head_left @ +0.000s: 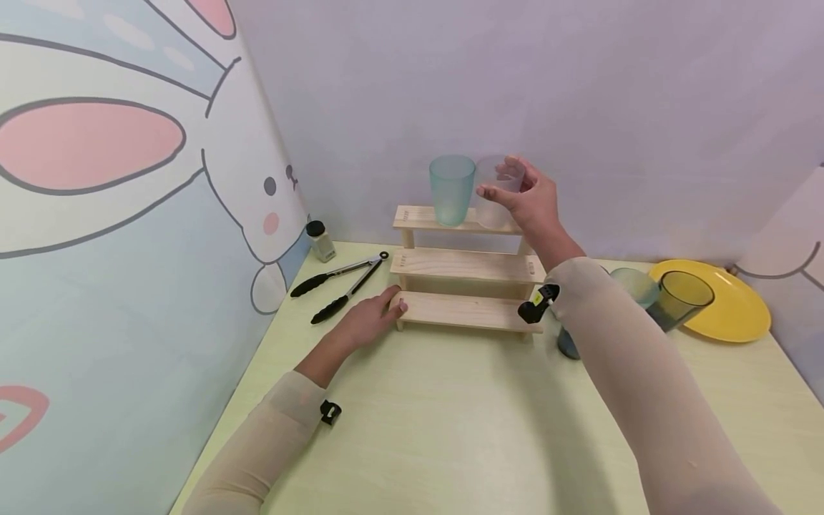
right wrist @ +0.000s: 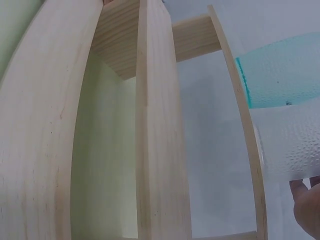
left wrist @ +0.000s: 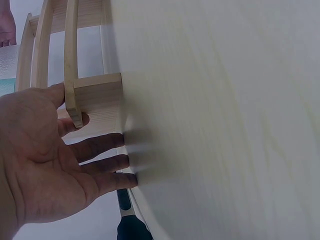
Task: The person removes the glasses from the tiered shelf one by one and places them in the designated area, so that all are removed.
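Observation:
A three-tier wooden step rack [head_left: 460, 266] stands against the back wall. On its top step are a frosted teal cup [head_left: 452, 192] and, close beside it on the right, a clear frosted cup [head_left: 491, 214], both upright. My right hand [head_left: 539, 207] grips the clear cup from its right side, thumb in front and fingers behind. At the left end of the bottom step, my left hand [head_left: 367, 322] pinches the board; in the left wrist view its thumb and index finger lie on either side of the wooden board [left wrist: 71, 60], the other fingertips reaching the table.
Black-handled tongs [head_left: 347, 280] and a black-capped jar [head_left: 320, 241] are left of the rack. To the right, partly behind my right sleeve, are a yellow plate [head_left: 740, 307], an amber-green cup [head_left: 684, 299], a pale green cup [head_left: 634, 286] and a dark blue one [head_left: 568, 345].

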`<action>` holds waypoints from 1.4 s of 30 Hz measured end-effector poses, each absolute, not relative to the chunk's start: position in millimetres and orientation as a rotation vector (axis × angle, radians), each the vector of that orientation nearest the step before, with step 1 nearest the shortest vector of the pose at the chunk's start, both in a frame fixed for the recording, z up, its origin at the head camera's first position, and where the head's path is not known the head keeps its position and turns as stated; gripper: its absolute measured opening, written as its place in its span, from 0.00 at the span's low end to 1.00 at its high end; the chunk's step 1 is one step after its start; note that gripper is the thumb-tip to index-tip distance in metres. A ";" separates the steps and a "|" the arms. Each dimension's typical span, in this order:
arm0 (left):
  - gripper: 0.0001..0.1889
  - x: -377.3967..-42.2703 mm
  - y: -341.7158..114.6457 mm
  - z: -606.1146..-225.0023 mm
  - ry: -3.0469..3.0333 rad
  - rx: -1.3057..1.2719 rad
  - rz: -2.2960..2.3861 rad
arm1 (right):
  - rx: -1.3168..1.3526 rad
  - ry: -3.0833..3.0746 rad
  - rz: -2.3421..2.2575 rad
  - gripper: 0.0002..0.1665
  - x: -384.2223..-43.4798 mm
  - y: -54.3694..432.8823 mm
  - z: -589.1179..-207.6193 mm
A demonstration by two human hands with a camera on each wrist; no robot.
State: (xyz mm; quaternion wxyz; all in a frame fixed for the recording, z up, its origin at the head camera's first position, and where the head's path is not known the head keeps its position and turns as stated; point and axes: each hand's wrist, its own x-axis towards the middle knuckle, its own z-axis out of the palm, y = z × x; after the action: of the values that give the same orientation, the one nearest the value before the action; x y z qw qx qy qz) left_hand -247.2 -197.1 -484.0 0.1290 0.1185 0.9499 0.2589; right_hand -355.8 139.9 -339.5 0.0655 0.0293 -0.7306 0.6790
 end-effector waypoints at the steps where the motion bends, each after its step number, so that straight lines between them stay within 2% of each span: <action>1: 0.41 -247.1 -197.3 -484.0 2.762 0.344 0.754 | 0.088 -2.197 2.057 0.54 -355.9 139.5 -339.7; 20: 0.40 -245.0 -195.7 -481.1 2.760 0.357 0.745 | 0.081 -2.138 2.145 0.54 -354.4 143.4 -339.4; 42: 0.40 -249.9 -200.2 -484.1 2.768 0.381 0.735 | 0.299 -2.121 2.198 0.44 -321.9 194.0 -325.1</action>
State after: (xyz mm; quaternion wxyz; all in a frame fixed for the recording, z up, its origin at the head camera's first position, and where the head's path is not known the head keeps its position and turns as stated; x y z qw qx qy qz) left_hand -249.9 -200.2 -484.1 0.1259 0.1309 0.9504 0.2524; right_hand -321.9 194.0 -325.1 0.0360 0.0972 -0.6907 0.7157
